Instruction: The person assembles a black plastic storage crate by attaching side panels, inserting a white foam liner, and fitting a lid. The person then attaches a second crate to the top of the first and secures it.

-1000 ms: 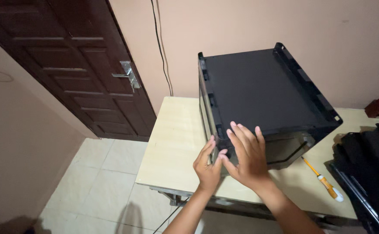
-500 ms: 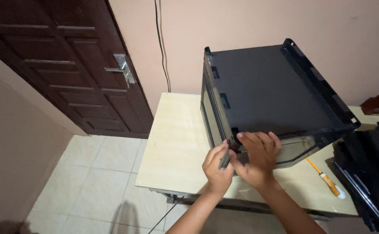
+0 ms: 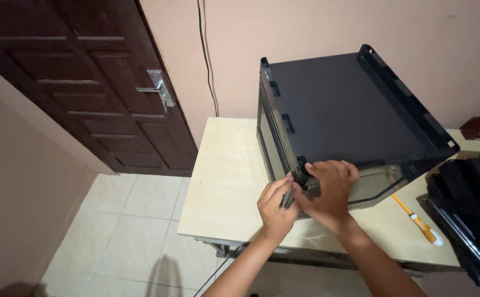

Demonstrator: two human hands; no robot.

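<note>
Hands, left hand (image 3: 275, 206) and right hand (image 3: 328, 190), pinch the near-left corner of the black case (image 3: 350, 110) on the counter (image 3: 223, 181), its panel seemingly not yet seated.

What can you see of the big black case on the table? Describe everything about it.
The black case is a large boxy shell, seemingly of metal with a matt dark top panel and raised rims along two edges. Its left side holds a glassy tinted panel. It sits tilted on the pale wooden table, close to the wall. Both hands meet at its near corner: the left hand pinches the edge, the right hand lies curled over it.
</note>
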